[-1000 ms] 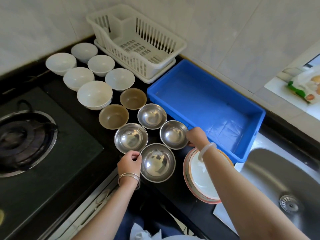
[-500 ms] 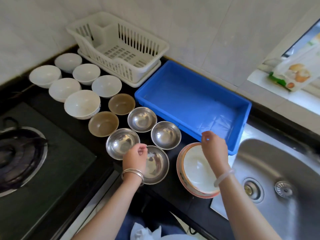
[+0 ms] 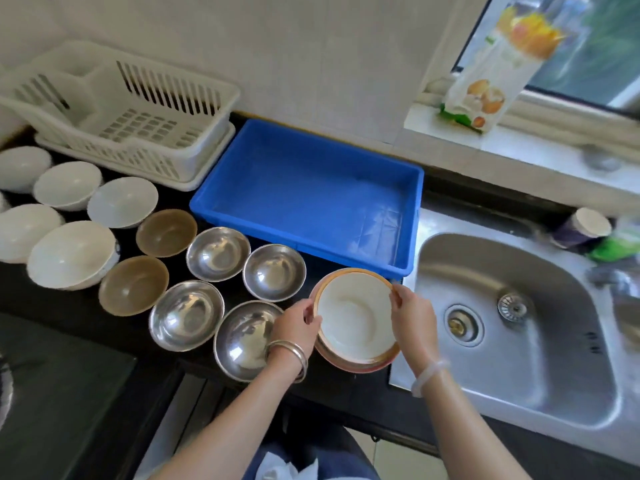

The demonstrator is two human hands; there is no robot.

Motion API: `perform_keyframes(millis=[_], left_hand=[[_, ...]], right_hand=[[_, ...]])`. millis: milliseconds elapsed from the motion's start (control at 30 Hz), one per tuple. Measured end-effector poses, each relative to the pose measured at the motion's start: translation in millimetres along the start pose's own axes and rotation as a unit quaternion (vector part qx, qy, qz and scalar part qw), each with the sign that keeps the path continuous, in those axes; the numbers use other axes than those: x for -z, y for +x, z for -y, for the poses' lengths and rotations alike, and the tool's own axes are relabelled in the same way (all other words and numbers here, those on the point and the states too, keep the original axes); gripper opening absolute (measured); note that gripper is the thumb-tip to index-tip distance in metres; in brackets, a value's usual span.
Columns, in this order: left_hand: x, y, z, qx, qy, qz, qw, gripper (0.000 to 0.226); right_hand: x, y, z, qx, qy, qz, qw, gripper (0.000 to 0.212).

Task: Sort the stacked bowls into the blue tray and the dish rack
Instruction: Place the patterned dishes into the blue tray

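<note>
A stack of white bowls with orange rims [image 3: 353, 317] sits on the black counter in front of the blue tray [image 3: 311, 192]. My left hand [image 3: 298, 323] grips the left rim of the top bowl and my right hand [image 3: 412, 317] grips its right rim. The top bowl sits tilted on the stack. The white dish rack [image 3: 128, 119] stands at the back left, with nothing in it. The blue tray holds nothing.
Several steel bowls [image 3: 218, 252], two brown bowls [image 3: 166, 232] and several white bowls [image 3: 71, 252] stand spread on the counter to the left. A steel sink [image 3: 512, 327] lies to the right. A stove top [image 3: 52, 393] is at the lower left.
My left hand left the near steel bowl and moved right to the orange-rimmed stack. My right hand came down onto its right rim. The view shifted right.
</note>
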State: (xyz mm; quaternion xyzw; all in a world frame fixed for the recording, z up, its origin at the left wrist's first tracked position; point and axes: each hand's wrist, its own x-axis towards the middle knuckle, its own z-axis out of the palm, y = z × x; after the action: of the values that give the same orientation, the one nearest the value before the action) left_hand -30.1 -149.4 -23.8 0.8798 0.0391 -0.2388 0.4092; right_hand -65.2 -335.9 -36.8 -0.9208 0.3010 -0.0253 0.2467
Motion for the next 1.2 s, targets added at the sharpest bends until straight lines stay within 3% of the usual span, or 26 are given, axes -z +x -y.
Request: perform_keyframes(millis=[533, 733, 933, 1200], left_hand=[[11, 20, -12, -0.053, 0.075, -0.01, 0.996, 0.027], [22, 22, -33, -0.096, 0.05, 0.016, 0.994, 0.029], [11, 21, -77, -0.158, 0.077, 0.072, 0.982, 0.024], [-53, -6, -89, -0.186, 0.087, 0.177, 0.963, 0.026]], right_hand=[[3, -40, 9, -0.141, 0.064, -0.012, 0.988, 0.023], [28, -45, 9, -0.163, 0.09, -0.047, 0.981, 0.022], [67, -60, -8, -0.187, 0.105, -0.106, 0.971, 0.02], [92, -97, -61, -0.286, 0.109, -0.157, 0.939, 0.019]])
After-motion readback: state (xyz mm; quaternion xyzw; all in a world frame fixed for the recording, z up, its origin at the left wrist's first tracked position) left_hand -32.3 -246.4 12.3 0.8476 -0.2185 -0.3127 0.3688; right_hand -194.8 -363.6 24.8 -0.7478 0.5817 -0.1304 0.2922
